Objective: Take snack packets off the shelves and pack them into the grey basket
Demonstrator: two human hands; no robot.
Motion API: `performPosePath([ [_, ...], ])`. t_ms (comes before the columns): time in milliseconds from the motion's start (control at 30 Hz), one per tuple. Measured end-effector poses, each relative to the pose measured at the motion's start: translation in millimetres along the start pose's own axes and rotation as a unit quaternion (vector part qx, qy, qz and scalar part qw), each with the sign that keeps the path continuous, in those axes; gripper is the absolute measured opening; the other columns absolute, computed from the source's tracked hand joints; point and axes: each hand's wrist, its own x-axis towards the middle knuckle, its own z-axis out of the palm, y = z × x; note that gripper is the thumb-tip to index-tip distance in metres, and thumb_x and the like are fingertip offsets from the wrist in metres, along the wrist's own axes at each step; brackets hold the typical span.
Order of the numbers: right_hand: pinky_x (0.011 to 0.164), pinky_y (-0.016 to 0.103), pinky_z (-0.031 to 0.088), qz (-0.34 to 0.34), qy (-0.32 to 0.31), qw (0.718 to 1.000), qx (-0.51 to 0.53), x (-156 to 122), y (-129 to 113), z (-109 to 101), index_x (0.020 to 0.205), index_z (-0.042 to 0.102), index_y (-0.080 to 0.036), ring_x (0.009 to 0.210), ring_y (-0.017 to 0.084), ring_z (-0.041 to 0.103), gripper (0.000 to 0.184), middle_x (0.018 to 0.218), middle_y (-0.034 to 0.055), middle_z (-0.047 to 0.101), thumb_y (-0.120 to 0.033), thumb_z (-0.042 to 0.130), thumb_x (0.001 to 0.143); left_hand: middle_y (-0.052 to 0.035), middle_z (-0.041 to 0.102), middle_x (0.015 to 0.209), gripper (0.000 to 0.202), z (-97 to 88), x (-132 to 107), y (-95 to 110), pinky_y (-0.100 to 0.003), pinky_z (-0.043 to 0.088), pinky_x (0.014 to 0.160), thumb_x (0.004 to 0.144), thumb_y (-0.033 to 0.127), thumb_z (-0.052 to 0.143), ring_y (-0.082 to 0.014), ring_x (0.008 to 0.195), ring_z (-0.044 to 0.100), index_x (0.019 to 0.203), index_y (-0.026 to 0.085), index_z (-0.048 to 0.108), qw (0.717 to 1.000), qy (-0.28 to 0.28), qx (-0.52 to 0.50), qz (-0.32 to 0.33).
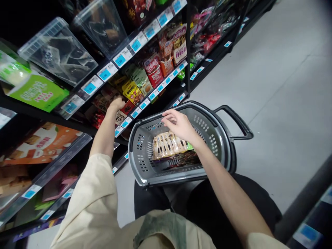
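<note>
My left hand (pixel 118 103) reaches into a shelf row of small snack packets, beside a yellow packet (pixel 133 92) and a dark red box (pixel 127 107). Its fingers are mostly hidden, so whether it grips a packet is unclear. Over the near shelf-side rim of a grey shopping basket (pixel 138 174) hovers my right hand (pixel 178 125), fingers loosely bent and apart, holding nothing. Inside the basket lies a row of beige snack packets (pixel 167 144), with darker packages (pixel 185 159) beneath and beside them.
Blue-and-white price tags (pixel 137 45) line the shelf edges. Clear plastic bins (pixel 61 52) and a green box (pixel 37 91) stand on the upper shelf at left. The basket's black handle (pixel 240 121) juts right over the grey floor (pixel 280 103). Another shelf edge (pixel 308 235) shows at lower right.
</note>
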Motion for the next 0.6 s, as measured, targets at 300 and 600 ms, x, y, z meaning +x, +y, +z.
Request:
performPosePath([
  [300, 0.080, 0.032, 0.054, 0.013, 0.009, 1.000, -0.022, -2.2, 3.7, -13.0, 0.103, 0.064, -0.018, 0.079, 0.017, 0.071, 0.017, 0.089, 0.0032, 0.074, -0.025, 0.060, 0.088, -0.0105, 0.071, 0.120, 0.034, -1.9, -23.1, 4.2, -0.038, 0.046, 0.110, 0.096, 0.024, 0.046, -0.0244, 0.120, 0.061, 0.119, 0.010, 0.067, 0.968, 0.209, -0.135, -0.011],
  [600, 0.081, 0.033, 0.049, 0.039, -0.116, 0.965, -0.232, -14.3, 61.2, -2.2, 0.108, 0.069, -0.017, 0.084, 0.020, 0.069, 0.023, 0.094, 0.0066, 0.076, -0.019, 0.052, 0.093, -0.0077, 0.070, 0.101, 0.018, 111.9, -155.1, 84.9, -0.036, 0.053, 0.086, 0.096, 0.020, 0.049, -0.0225, 0.099, 0.067, 0.104, 0.017, 0.065, 0.941, 0.145, -0.203, 0.229],
])
